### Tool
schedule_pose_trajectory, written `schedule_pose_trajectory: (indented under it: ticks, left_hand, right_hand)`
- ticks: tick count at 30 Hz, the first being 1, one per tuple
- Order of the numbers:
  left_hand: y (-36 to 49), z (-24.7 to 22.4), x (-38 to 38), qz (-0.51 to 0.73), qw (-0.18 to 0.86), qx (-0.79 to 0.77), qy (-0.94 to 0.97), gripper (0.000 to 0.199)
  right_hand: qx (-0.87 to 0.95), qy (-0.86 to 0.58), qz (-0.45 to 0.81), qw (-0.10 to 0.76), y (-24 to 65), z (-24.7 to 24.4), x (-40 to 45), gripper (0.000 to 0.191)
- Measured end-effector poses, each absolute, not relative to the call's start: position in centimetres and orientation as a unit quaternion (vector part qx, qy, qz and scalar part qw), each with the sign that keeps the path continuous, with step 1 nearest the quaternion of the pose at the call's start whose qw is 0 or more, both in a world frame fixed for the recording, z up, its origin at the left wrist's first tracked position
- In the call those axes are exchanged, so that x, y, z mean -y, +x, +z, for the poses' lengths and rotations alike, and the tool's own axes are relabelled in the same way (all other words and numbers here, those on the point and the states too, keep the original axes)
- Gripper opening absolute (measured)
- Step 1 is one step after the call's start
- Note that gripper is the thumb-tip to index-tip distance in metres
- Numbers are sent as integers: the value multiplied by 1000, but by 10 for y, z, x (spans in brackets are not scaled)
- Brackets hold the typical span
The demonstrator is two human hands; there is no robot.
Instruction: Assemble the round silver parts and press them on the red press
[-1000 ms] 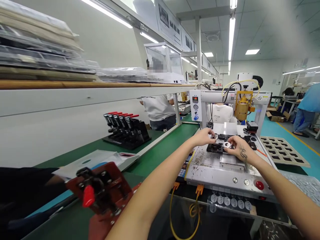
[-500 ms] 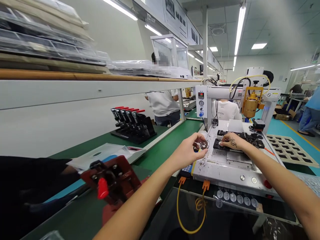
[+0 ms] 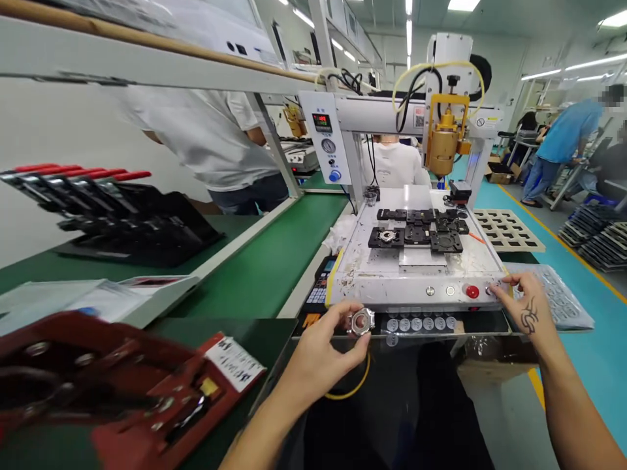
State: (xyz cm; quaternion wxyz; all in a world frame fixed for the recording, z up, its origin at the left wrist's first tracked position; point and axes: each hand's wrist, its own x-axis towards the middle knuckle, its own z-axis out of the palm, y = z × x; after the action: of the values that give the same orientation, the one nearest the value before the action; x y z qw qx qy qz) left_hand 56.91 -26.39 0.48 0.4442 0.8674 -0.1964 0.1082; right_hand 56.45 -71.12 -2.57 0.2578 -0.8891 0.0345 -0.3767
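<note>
My left hand grips a silver watch case between thumb and fingers, in front of the machine's near edge. My right hand is at the right end of the machine's front panel, its thumb on a small button and its fingers apart at the panel's corner, holding nothing. On the white dispensing machine, another silver watch case sits in the left part of a black fixture. Above and to the right of the fixture hangs the machine's gold dispensing head.
A red clamp press stands at the lower left, with black toggle clamps behind it. Clear round discs lie below the panel's front. A red button is beside my right thumb. Co-workers stand beyond the green bench.
My right hand has left the black fixture and moved right to the front-panel button; a watch case now shows in the fixture. My left hand still holds its watch case, now lower. The view has shifted.
</note>
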Motion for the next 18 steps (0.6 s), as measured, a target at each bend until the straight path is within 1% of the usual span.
schedule_pose_trajectory:
  ticks: [2, 4, 6, 8, 9, 11, 14, 18]
  left_hand:
    - [564, -13, 269, 71, 459, 200, 863, 35]
    - [559, -29, 275, 23, 465, 210, 860, 36]
    - [553, -44, 280, -37, 472, 219, 853, 37]
    - [551, -59, 284, -95, 487, 222, 839, 37]
    - [551, -65, 285, -116, 495, 221, 832, 36]
    - [556, -77, 287, -137, 509, 213, 823, 33]
    - [566, -90, 289, -153, 523, 189, 817, 34]
    - [575, -103, 287, -177, 532, 180, 808, 34]
  right_hand:
    - [-62, -883, -393, 248, 557, -43, 713, 50]
    - [-75, -870, -431, 230, 551, -52, 697, 46]
    - [-16, -875, -421, 238, 544, -58, 666, 29]
    - [121, -896, -331, 270, 537, -67, 624, 8]
    - [197, -901, -269, 277, 535, -73, 602, 10]
    - [282, -897, -214, 265, 538, -90, 561, 18]
    - [303, -896, -222, 238, 556, -118, 521, 18]
    - [317, -892, -249, 204, 575, -148, 511, 21]
